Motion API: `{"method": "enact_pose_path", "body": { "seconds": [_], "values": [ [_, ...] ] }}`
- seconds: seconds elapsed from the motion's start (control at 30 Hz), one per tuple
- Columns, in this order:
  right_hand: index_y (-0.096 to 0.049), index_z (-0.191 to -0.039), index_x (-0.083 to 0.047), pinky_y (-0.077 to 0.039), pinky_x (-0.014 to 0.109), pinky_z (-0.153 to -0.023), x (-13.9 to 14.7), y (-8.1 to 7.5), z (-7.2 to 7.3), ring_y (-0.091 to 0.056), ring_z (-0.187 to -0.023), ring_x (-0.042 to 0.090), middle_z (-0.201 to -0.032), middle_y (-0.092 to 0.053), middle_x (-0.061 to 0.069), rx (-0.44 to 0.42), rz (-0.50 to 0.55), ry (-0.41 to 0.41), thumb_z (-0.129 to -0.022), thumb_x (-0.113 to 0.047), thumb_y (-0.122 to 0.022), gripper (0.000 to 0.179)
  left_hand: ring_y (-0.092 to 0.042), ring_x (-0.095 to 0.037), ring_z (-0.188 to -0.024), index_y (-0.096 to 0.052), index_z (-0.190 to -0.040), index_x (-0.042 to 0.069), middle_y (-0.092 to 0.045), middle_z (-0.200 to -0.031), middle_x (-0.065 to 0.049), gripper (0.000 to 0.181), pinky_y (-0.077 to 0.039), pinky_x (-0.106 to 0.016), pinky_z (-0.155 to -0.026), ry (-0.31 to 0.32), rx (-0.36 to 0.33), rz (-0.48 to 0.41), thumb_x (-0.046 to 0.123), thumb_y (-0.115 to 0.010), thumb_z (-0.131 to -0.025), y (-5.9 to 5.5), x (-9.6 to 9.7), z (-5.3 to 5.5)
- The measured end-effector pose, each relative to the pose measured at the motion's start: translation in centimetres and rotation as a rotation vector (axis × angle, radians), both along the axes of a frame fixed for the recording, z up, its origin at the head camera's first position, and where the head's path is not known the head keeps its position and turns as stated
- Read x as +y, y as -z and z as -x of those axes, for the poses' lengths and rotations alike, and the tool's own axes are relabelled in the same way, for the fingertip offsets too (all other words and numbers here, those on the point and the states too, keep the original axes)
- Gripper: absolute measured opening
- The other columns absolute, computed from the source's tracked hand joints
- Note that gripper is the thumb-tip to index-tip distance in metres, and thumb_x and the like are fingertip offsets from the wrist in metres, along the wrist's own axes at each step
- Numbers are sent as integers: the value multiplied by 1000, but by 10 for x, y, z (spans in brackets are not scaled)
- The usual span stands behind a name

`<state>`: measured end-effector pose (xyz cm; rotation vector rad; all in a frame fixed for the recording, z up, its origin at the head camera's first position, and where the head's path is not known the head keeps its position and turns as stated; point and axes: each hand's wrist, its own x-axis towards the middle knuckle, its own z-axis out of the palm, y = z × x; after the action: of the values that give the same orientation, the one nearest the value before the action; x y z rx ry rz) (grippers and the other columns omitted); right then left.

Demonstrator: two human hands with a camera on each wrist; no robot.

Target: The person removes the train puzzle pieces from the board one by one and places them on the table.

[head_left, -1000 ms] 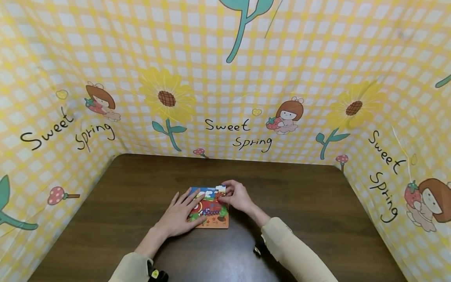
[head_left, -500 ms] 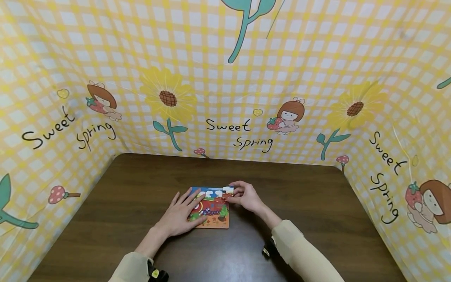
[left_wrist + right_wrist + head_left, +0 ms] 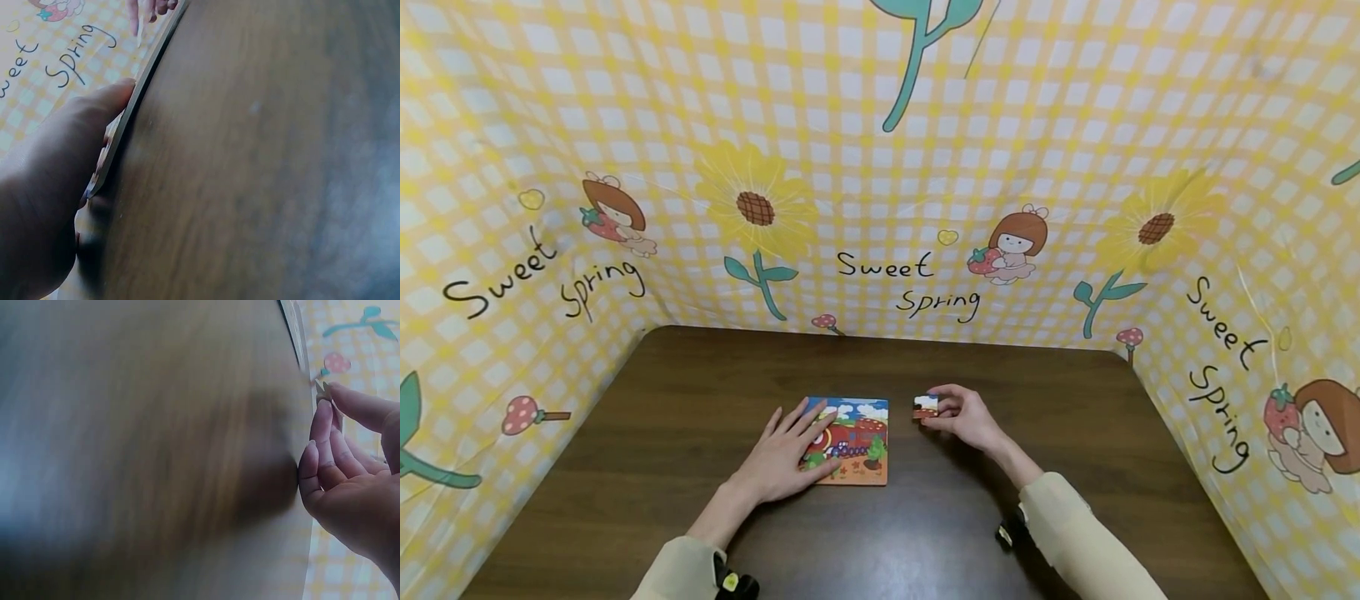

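Observation:
A square picture puzzle [image 3: 867, 454] with a colourful cartoon scene lies flat on the table. Across its left part, my left hand [image 3: 784, 460] rests with spread, straight fingers, covering some of the picture. The left wrist view catches the thumb [image 3: 115, 97] at the edge of the puzzle board [image 3: 142, 87]. To the right of the board and apart from it, my right hand [image 3: 972, 423] pinches a small puzzle piece [image 3: 926, 407] showing white cloud and brown-red. In the right wrist view, the right hand [image 3: 353, 469] has its thumb against the fingertips, and the piece shows only as a thin sliver.
The dark brown wooden table [image 3: 760, 358] is enclosed on three sides by a yellow checked cloth [image 3: 880, 192] with flowers and cartoon figures. Black wrist straps [image 3: 733, 583] show by both cuffs.
My right hand has drawn the puzzle piece rightward, from the puzzle's upper right corner to a spot beside the board. My left hand has stayed in place.

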<state>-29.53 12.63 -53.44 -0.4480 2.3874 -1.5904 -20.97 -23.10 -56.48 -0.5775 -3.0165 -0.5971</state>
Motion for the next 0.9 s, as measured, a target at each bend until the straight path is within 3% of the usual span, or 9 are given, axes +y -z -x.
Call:
{"method": "enact_pose_path", "body": {
  "seconds": [0.23,0.47,0.73,0.9],
  "values": [
    [-62,-144,10,-50,22,-66,33,-1,2,-65,-81,12,-97,-80,18,-20,-27,39,-95,0,-84,54,-20,-37,-173,-39,-173,28,-30,-184,-3,86,-11,-74,-136,-1,-8,1,70,-62,-102,0,1,-1],
    [-62,-144,11,-48,22,-64,55,-2,4,-62,-77,8,-97,-78,16,-19,-50,45,-95,0,-83,54,-21,-38,-173,-40,-173,28,-31,-183,-4,86,-12,-75,-135,-1,-5,4,71,-63,-102,-2,0,0],
    [-63,-142,11,-48,22,-64,69,-5,5,-62,-76,8,-96,-78,16,-8,-99,26,-95,0,-83,53,-22,-38,-172,-41,-172,27,-32,-183,-4,86,-13,-75,-135,-4,1,0,71,-63,-101,-2,0,0],
    [-62,-141,14,-49,22,-64,72,-4,5,-63,-77,10,-98,-76,24,20,-104,-19,-95,1,-83,52,-22,-38,-172,-41,-172,28,-31,-183,-3,86,-13,-75,-135,-4,2,-3,71,-63,-102,-2,1,0]
  ]
}}
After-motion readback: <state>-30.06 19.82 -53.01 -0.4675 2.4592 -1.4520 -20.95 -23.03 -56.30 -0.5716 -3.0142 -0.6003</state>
